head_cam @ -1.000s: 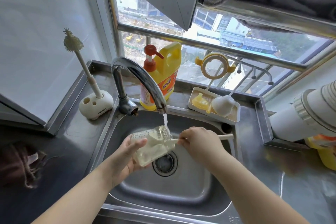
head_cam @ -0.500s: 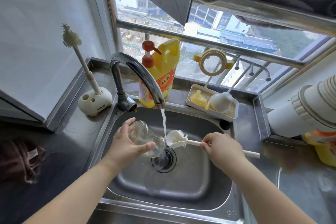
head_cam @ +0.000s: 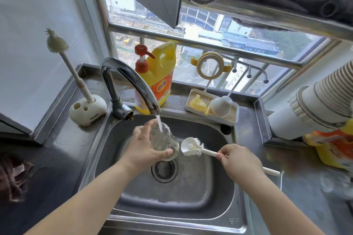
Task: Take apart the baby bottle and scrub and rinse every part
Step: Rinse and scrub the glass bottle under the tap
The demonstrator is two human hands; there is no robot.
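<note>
My left hand (head_cam: 142,146) grips the clear bottle body (head_cam: 164,142) over the sink, tilted with its mouth up under the running water from the tap (head_cam: 133,82). My right hand (head_cam: 239,162) holds the white handle of the bottle brush (head_cam: 192,148); its head hangs just right of the bottle, outside it. A yellow nipple (head_cam: 198,103) and a white cap (head_cam: 221,106) lie in the cream drying tray (head_cam: 234,118) behind the sink. The yellow-handled collar ring (head_cam: 210,65) hangs on the tray's rack.
The steel sink (head_cam: 210,187) has its drain (head_cam: 164,169) below the bottle. A yellow detergent jug (head_cam: 158,76) stands behind the tap. A second brush in its stand (head_cam: 87,108) sits on the left counter. A white duct (head_cam: 313,105) juts in at the right.
The brush came out of the bottle and moved right. My left hand turned the bottle mouth-up under the stream, and the soapy white inside has gone clear.
</note>
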